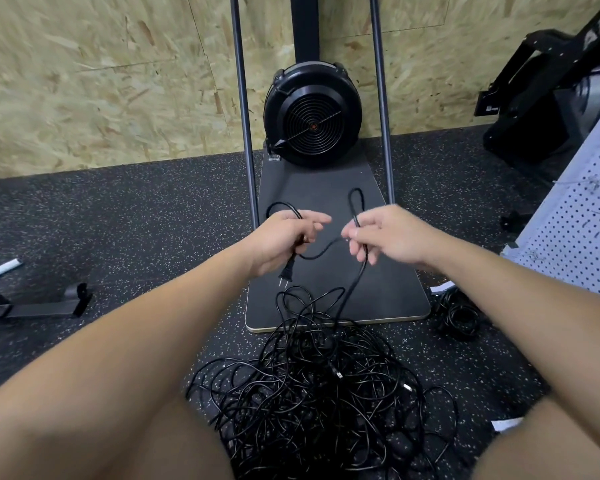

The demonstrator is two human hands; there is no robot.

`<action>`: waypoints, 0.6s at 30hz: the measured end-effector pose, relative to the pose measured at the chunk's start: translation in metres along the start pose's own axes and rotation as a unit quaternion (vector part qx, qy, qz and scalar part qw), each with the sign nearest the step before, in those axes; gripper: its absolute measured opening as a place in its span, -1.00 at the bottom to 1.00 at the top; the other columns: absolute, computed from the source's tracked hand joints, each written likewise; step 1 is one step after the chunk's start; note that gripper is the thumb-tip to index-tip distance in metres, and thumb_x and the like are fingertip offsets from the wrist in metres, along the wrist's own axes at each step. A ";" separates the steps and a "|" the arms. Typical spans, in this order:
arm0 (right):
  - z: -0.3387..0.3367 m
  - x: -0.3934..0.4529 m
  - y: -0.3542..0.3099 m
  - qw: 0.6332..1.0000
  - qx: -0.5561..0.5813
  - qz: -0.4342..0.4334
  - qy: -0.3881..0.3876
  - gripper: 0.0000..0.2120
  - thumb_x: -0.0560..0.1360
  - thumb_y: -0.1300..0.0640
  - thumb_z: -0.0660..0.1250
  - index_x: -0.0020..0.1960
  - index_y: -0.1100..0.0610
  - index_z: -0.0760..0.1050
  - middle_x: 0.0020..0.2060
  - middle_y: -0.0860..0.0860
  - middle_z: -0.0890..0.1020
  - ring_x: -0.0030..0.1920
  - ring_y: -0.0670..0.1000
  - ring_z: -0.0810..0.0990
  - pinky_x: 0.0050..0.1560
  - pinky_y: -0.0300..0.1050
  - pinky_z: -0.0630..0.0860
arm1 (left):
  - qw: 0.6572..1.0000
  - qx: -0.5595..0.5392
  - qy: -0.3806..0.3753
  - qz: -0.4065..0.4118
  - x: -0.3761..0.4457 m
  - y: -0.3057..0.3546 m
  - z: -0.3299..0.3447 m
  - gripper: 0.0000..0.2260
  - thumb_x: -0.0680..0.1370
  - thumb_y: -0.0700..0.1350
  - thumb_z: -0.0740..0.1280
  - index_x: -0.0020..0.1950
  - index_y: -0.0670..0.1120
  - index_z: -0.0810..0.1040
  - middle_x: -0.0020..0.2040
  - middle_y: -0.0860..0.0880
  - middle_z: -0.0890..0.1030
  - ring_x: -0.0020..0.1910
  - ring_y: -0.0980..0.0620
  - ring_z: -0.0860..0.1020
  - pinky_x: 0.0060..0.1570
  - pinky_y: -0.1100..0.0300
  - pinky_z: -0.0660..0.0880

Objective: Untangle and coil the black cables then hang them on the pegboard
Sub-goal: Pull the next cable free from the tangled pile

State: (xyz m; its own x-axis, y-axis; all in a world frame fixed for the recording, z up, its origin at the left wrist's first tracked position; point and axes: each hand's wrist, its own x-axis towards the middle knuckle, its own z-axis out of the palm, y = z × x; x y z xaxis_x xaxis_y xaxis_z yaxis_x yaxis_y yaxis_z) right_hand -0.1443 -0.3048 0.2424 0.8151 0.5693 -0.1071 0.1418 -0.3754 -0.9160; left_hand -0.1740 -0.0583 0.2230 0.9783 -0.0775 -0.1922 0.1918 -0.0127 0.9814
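Black rubbery cord everywhere, head view only: a big tangled pile of cables (321, 393) lies on the speckled floor between the person's knees, with its far edge lapping onto the machine's base board (388, 289). One cable (352, 289) rises out of the pile to both hands. The left hand (278, 242) has its fingers curled round the cord just above the two-prong plug (286, 273), which dangles below the fist, and a small loop sticks out past the knuckles. The right hand (385, 237) pinches the same cord, a narrow loop (356, 202) standing up above its fingers. A slack bit sags between the two hands.

A second, smaller bundle (459, 315) sits on the floor right of the board, near the white pegboard (582, 230) leaning at the right edge. Fan housing (312, 116) sits at the back against the chipboard wall.

Handling guess: the cord is light, limp, a bit springy, so loops will want to twist and snag in the pile. Best hold is near the plug end, feeding length out slowly; yanking would likely tighten knots. Coiling looks barely started
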 end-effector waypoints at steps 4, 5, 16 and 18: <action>0.000 0.007 -0.010 0.977 0.189 -0.005 0.097 -0.80 0.75 0.27 0.29 0.26 0.38 0.59 -0.13 0.18 0.67 -0.21 0.05 0.65 -0.31 -0.16 0.54 | 0.989 0.082 -0.116 -0.032 -0.013 -0.008 -0.002 -0.49 0.37 -0.37 0.30 0.26 -0.16 0.76 -0.04 -0.01 0.61 -0.24 0.12 0.43 -0.26 0.19 0.28; -0.002 0.010 -0.011 0.967 0.228 -0.003 0.111 -0.80 0.75 0.29 0.29 0.28 0.39 0.58 -0.12 0.17 0.66 -0.22 0.03 0.64 -0.31 -0.18 0.53 | 0.986 0.097 -0.130 -0.035 -0.015 -0.010 -0.002 -0.51 0.39 -0.36 0.31 0.27 -0.16 0.76 -0.05 -0.06 0.59 -0.25 0.11 0.42 -0.25 0.19 0.28; -0.004 0.017 -0.012 0.954 0.274 0.019 0.123 -0.83 0.76 0.22 0.29 0.27 0.24 0.61 0.20 0.14 0.74 0.20 0.10 0.76 0.06 -0.03 0.72 | 0.990 0.122 -0.060 0.026 -0.022 -0.008 0.014 -0.91 0.66 -0.11 0.51 -0.02 -0.09 0.72 -0.26 0.02 0.59 -0.27 0.11 0.47 -0.27 0.22 0.33; 0.002 0.011 -0.006 0.988 0.113 0.051 0.096 -0.75 0.76 0.29 0.23 0.32 0.17 0.64 0.24 0.10 0.73 0.20 0.05 0.76 0.12 -0.01 0.75 | 0.995 0.081 -0.024 0.048 -0.018 0.000 0.013 -0.89 0.69 -0.11 0.46 -0.02 -0.08 0.66 -0.26 0.01 0.56 -0.32 0.11 0.44 -0.31 0.24 0.30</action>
State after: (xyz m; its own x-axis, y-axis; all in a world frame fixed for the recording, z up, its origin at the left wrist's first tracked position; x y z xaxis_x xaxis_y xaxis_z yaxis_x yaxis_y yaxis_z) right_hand -0.1370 -0.2948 0.2460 0.9129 0.3804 -0.1482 -0.0579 -0.2386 -0.9694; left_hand -0.1925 -0.0703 0.2262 0.9860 -0.1327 -0.1006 0.0783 -0.1636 0.9834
